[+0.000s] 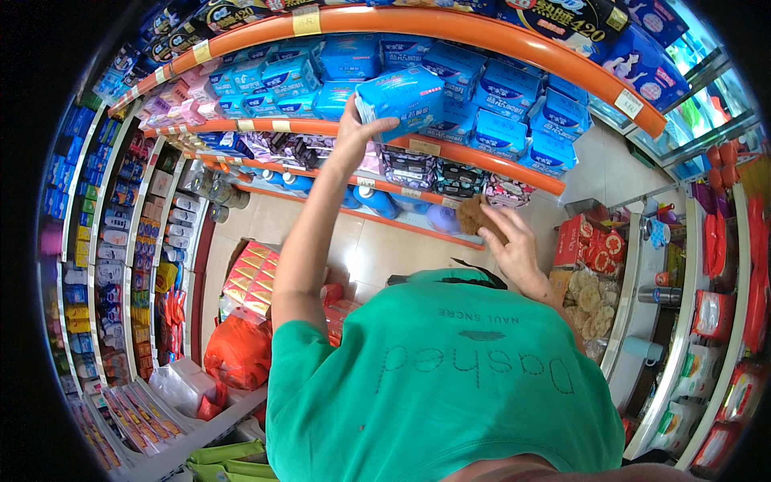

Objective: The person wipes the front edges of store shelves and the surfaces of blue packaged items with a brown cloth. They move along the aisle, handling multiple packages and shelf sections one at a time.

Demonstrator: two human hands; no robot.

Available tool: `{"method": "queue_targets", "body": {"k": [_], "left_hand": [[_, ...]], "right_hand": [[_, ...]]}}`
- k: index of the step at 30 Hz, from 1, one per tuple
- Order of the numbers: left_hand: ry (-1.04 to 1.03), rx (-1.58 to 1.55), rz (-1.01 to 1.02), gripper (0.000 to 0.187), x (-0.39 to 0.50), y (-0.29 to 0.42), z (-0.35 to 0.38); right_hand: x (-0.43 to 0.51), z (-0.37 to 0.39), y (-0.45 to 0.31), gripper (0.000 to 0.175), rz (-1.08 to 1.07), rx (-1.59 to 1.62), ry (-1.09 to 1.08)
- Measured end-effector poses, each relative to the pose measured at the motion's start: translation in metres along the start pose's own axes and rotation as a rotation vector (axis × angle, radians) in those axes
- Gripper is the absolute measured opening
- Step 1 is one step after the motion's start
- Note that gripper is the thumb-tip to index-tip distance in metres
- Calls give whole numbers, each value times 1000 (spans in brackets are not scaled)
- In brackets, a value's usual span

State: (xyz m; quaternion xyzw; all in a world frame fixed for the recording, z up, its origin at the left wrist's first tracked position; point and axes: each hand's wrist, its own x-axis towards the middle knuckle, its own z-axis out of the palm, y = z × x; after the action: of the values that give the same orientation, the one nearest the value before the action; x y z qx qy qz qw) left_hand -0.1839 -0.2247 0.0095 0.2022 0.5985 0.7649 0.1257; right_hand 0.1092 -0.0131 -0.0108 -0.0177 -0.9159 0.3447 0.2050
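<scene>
My left hand point(364, 129) grips a blue soft pack point(400, 102) by its left end, thumb across the front, in front of the stacked blue packs point(503, 90) on an orange-edged shelf point(476, 158). Lower and to the right, my right hand point(512, 241) has its fingers around a brown fluffy thing point(477, 217), perhaps a duster head; its handle is not visible. This brown thing is near dark patterned packs point(461, 179) and a purple round container point(443, 218) on the lower shelves.
Pink packs point(174, 96) fill the left end of the blue packs' shelf. Above it runs another orange shelf edge point(385, 21). Blue bottles point(374, 202) line the bottom shelf. A red bag point(238, 352) and a red-gold carton point(253, 277) lie at left; a red box point(572, 241) stands right.
</scene>
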Motion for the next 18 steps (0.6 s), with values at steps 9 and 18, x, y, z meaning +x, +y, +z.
{"method": "queue_targets", "body": {"k": [9,18], "left_hand": [[-151,245,-88,107,75,1,-50],[-208,370,-163,92,93,12,-68]], "right_hand": [[-11,15,-2,40,69,110,-67],[-13,20,-9,40,68,80,-110]]}}
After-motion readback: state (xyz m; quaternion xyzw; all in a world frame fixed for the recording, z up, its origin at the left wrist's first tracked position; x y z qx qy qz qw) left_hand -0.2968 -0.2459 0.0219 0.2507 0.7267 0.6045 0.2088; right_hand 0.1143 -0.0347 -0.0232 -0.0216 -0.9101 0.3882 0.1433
